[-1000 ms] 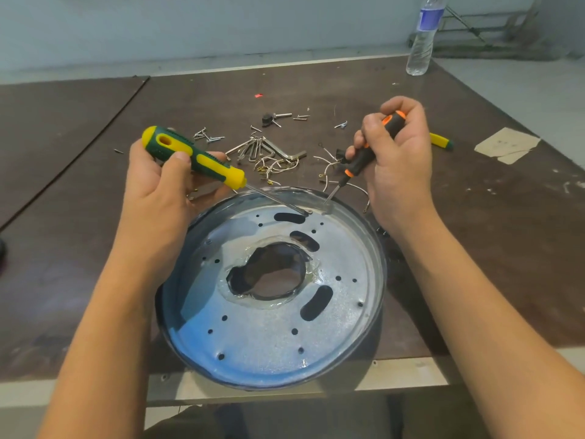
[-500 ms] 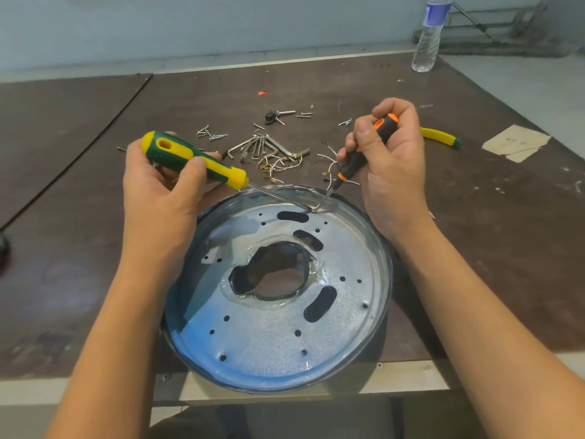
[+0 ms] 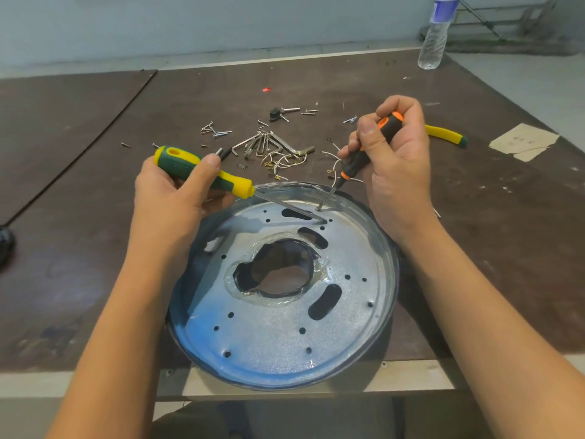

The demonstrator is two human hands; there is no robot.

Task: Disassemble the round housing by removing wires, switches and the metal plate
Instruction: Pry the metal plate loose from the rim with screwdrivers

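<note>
The round housing lies at the table's near edge, overhanging it a little. Inside it sits a silvery metal plate with a ragged central hole, slots and small holes. My left hand grips a yellow-and-green screwdriver whose shaft lies low across the plate's far part. My right hand holds a small black-and-orange screwdriver, tip down on the plate near the far rim, close to the other tip. Loose white wires lie beyond the housing.
Screws, hex keys and a black part are scattered on the brown table behind the housing. A yellow-handled tool and paper scraps lie to the right. A water bottle stands at the far right.
The small screwdriver's tip has shifted slightly left along the far rim toward the other tip. Both hands keep their grips; the camera view has drifted slightly.
</note>
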